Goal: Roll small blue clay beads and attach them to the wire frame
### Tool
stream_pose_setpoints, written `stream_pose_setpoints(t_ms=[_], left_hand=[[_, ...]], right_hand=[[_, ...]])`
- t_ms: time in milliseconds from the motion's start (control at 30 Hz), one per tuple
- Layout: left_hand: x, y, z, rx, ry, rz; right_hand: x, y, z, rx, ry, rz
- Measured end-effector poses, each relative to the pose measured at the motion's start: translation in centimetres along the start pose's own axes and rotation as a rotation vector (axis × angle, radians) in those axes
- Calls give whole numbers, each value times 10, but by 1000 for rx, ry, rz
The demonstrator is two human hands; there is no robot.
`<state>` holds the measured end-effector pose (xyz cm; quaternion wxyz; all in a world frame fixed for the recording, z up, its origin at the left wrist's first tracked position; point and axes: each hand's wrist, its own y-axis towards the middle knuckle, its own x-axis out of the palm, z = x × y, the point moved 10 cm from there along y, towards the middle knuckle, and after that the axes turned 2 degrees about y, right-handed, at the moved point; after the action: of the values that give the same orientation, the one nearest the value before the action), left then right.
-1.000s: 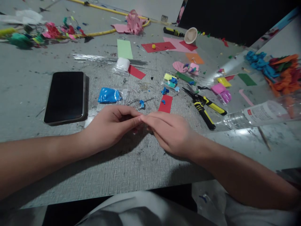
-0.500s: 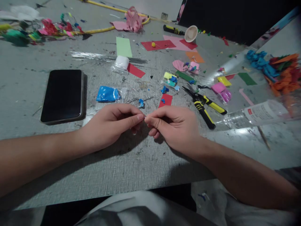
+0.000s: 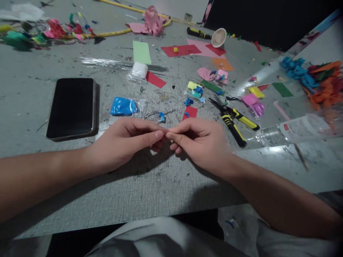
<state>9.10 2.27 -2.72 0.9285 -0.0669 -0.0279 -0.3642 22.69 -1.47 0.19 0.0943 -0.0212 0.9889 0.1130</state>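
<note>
My left hand [image 3: 131, 139] and my right hand [image 3: 199, 142] meet fingertip to fingertip above the table's front half. Both are closed in a pinch; whatever sits between the fingertips is too small and hidden to name. Just beyond them lie thin wires with a small blue clump [image 3: 161, 116] on them. A blue packet of clay-like material [image 3: 123, 106] in clear wrap is behind my left hand. Past my right hand are a red paper piece [image 3: 190, 112] with blue bits and black-and-yellow pliers [image 3: 232, 121] with their handles apart.
A black tablet-like device [image 3: 71, 107] lies at left. Behind are a bundle of silver wires [image 3: 107, 63], a white packet [image 3: 139, 70] and coloured paper pieces [image 3: 142, 52]. A clear bottle [image 3: 294, 129] lies at right, near crumpled orange and blue paper [image 3: 321, 85].
The fingertips of both hands have shifted slightly, the left thumb drawing back a little from the right hand's pinch. Other things on the table stay where they were.
</note>
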Motion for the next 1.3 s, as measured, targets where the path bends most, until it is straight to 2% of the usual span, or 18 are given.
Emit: stream_pose_setpoints(t_ms=[67,167,233,367,433,533,667,733,1000,1133,1300], left_hand=[[-1,1,-3,-36,-54,20],[-1,2,-11,-109,-193,24],[5,3,-14,-158,-312,-34],[14,2,-14,-191,-467,-139],[11,2,-13,-180,-490,-115],[4,2,-13,-172,-454,-49],[0,2,-12,-167,-412,-23],[0,2,-14,-184,-428,-23],[10,4,-8,-210,-475,-110],[7,3,-7,-183,-450,-95],[7,-1,-3,-102,-305,-138]], right_hand=[[-3,1,-13,-167,-164,23],[-1,-6,-35,-499,-420,59],[-1,-8,-39,-599,-515,82],[1,-12,-45,-677,-622,101],[3,-12,-48,-677,-634,84],[2,-6,-45,-573,-606,78],[-4,3,-28,-377,-408,67],[-6,4,-22,-340,-320,70],[-9,-4,-37,-549,-373,156],[-10,-5,-37,-524,-323,175],[-12,-5,-33,-451,-297,175]])
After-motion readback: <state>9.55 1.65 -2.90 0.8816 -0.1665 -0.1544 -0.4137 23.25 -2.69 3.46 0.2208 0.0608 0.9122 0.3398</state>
